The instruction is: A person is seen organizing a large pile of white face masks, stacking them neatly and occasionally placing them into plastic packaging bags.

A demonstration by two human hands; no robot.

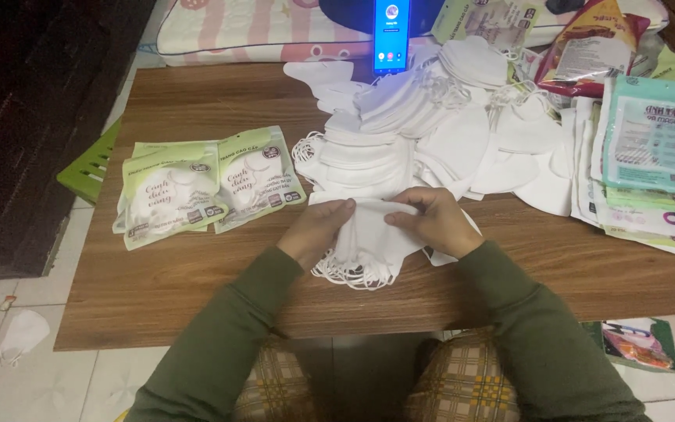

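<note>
A: Head view: both hands meet over the near middle of the wooden table [197, 297]. What do they have?

B: A small stack of white face masks [365, 238]. The left hand [318, 230] pinches its left side with fingers curled, the right hand [435, 223] grips the right side, and the ear loops hang off the near edge of the stack.

A: And behind the stack?

B: A big loose pile of white masks [423, 125] spreads across the far middle of the table, just beyond the hands. A phone [391, 35] with a lit screen stands upright at the far edge behind it.

A: To the sides?

B: On the left lie sealed green and white packs [205, 187], overlapping, well apart from the hands. On the right sits a heap of flat packets [650, 156]. One mask [23, 334] lies on the tiled floor at near left, and a small green packet [638, 344] lies on the floor at near right.
</note>
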